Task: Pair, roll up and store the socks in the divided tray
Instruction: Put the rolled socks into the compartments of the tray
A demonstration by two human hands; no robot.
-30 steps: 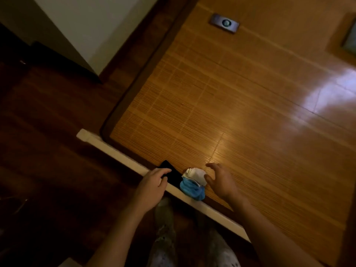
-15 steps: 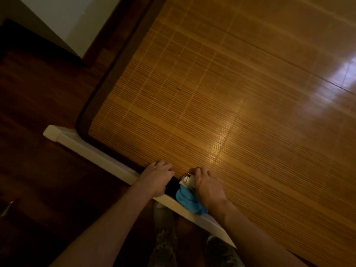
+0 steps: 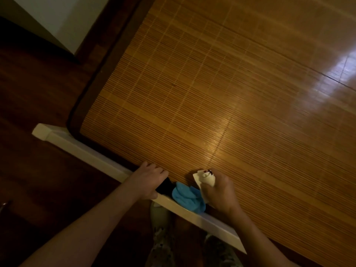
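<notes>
Three socks in view, one of each colour: one white sock (image 3: 205, 179), one blue sock (image 3: 185, 197), one black sock (image 3: 166, 186). All three at the near edge of one bamboo mat (image 3: 212, 93), beside one long white rail (image 3: 77, 146) running along that edge. Two hands, both at this same edge.

Right hand (image 3: 219, 191): grip closed round the white sock, fingers curled about it, a small dark mark showing at the top end of the sock. Blue sock bunched just left of this hand, touching it, lying partly over the rail. Black sock between the blue sock and the left hand (image 3: 149, 183), one end going under that hand.

Left hand: fingers bent down at the mat edge, thumb by the rail. Cannot tell whether this grip really holds the black sock or only rests on it.

Beyond the hands, a wide stretch of mat spreading to the far side and to the right, with bright glare at the far right. Dark binding along the left edge of the mat, then dark wooden floor (image 3: 38, 93) left of the rail. One white wall corner (image 3: 57, 20) at the top left, well apart from the hands.
</notes>
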